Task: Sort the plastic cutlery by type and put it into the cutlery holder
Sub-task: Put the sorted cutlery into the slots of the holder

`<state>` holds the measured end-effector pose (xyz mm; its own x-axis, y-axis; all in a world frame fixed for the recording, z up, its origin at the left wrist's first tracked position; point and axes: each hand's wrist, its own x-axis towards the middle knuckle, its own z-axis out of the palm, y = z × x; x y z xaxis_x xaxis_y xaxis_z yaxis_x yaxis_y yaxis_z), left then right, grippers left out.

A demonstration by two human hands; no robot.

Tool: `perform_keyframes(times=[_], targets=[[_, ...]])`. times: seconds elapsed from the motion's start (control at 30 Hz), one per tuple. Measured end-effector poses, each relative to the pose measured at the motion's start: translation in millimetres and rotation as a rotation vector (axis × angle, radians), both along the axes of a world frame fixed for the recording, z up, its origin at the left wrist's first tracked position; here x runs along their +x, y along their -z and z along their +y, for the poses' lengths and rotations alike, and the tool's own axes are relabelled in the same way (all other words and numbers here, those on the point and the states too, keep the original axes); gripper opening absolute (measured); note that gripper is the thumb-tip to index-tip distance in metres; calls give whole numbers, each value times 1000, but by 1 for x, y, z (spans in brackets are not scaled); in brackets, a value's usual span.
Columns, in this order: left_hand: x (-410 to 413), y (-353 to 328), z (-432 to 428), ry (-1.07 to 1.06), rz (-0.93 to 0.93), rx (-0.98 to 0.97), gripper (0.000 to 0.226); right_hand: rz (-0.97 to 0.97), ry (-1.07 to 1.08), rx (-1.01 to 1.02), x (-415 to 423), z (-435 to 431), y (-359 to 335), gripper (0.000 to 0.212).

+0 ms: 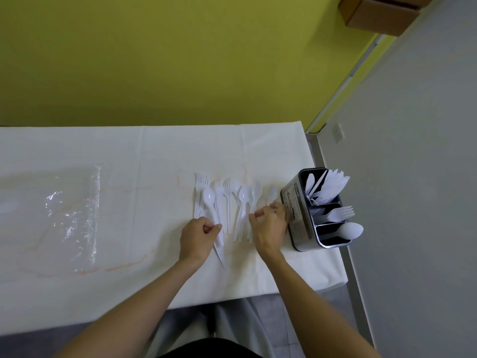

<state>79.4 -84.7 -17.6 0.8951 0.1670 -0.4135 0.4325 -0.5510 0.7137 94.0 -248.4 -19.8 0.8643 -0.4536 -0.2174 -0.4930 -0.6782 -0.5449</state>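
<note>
Several white plastic forks [200, 182] and spoons [244, 195] lie side by side on the white tablecloth [144, 202], heads pointing away from me. My left hand [197, 237] is curled at the near ends of the left pieces and grips a thin white piece that looks like a knife [221, 258]; its pointed end sticks out below the hand. My right hand [271, 223] is curled over the handle of the rightmost spoon [272, 193], next to the metal cutlery holder [296, 223]. The holder has knives in the far compartment, forks in the middle and spoons in the near one.
A crumpled clear plastic bag [74, 215] lies on the left of the table. The holder stands near the table's right edge [335, 254], beyond which is grey floor. A yellow wall runs behind the table, with a cardboard box [379, 14] at top right.
</note>
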Motion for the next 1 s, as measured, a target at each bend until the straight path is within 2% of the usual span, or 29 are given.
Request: perform_keyframes(times=[0.17, 0.33, 0.47, 0.6, 0.7, 0.83, 1.0], targets=[[-4, -1, 9, -90, 20, -79, 23, -9, -99, 114, -1, 4, -5, 12], [-5, 1, 14, -126, 44, -104, 21, -1, 85, 160, 4, 6, -4, 10], [-4, 4, 19, -141, 29, -92, 18, 79, 92, 179, 12, 2, -6, 7], [-5, 3, 22, -147, -4, -110, 18, -4, 151, 237, 15, 1, -15, 7], [-6, 4, 25, -153, -23, -135, 19, -29, 23, 280, 14, 13, -23, 11], [-6, 5, 29, -156, -32, -141, 18, 105, -221, 192, 10, 33, -17, 23], [-5, 10, 35, -162, -37, -127, 16, 84, -125, 117, 19, 23, -14, 7]])
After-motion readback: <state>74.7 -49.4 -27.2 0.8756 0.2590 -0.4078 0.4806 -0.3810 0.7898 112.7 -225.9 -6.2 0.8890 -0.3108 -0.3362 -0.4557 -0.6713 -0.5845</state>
